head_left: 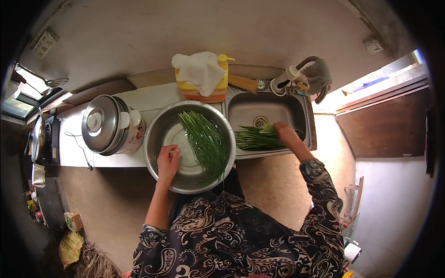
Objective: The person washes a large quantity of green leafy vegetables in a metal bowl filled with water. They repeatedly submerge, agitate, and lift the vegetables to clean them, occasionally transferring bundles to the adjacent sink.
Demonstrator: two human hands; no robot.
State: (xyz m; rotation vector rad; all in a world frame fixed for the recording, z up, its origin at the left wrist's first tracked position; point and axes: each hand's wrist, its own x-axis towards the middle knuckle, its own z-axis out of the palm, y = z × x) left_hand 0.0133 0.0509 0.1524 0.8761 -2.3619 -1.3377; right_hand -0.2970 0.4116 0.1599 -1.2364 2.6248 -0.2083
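Note:
A large round metal basin (150, 149) holds water and a bundle of long, thin green leaves, apparently Chinese chives (205, 142). Over the basin's left side is my left hand (168, 163), its fingers loosely curled and nothing visible in them. To the right, more of these greens (257, 139) lie in the stainless steel sink (240, 104), along its front side. My right hand (286, 135) is at the right end of that sink bundle, next to some paler green pieces. Its fingertips are hidden, so its grip does not show.
Left of the basin stands a lidded metal pot (100, 121). Behind the basin is a yellow pump container (203, 95), a white cloth (200, 71) draped over it. A faucet (288, 76) and a grey cloth (318, 74) are at the sink's back right corner. A cord (81, 149) lies on the counter.

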